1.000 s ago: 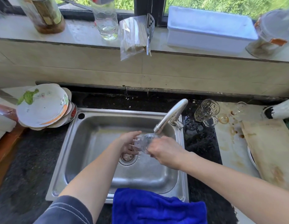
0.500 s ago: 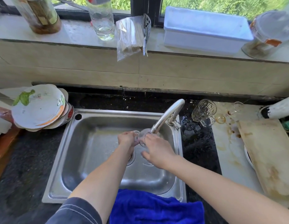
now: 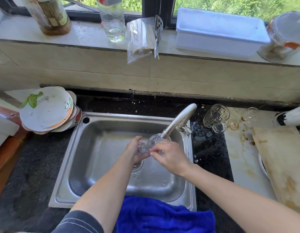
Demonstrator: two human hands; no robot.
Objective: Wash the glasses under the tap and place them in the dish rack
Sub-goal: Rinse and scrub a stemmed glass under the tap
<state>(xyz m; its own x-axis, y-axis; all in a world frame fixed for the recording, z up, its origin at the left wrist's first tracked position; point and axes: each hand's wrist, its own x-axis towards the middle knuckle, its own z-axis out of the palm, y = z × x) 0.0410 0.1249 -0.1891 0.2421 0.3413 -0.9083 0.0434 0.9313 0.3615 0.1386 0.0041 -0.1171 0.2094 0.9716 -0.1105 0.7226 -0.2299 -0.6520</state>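
A clear glass (image 3: 151,142) is held tilted on its side just beneath the mouth of the tap (image 3: 179,120), above the steel sink (image 3: 95,148). Its left end is cupped by the curled fingers of the left hand (image 3: 135,151). Its near side is pinched by the thumb and fingertips of the right hand (image 3: 172,157). A patterned glass mug (image 3: 215,116) is seen on the counter right of the tap.

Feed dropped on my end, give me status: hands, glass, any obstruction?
The left hand and right hand both hold the glass. Glass tilted under the tap, over the sink. Nothing between hands and tap; dish rack not in view.
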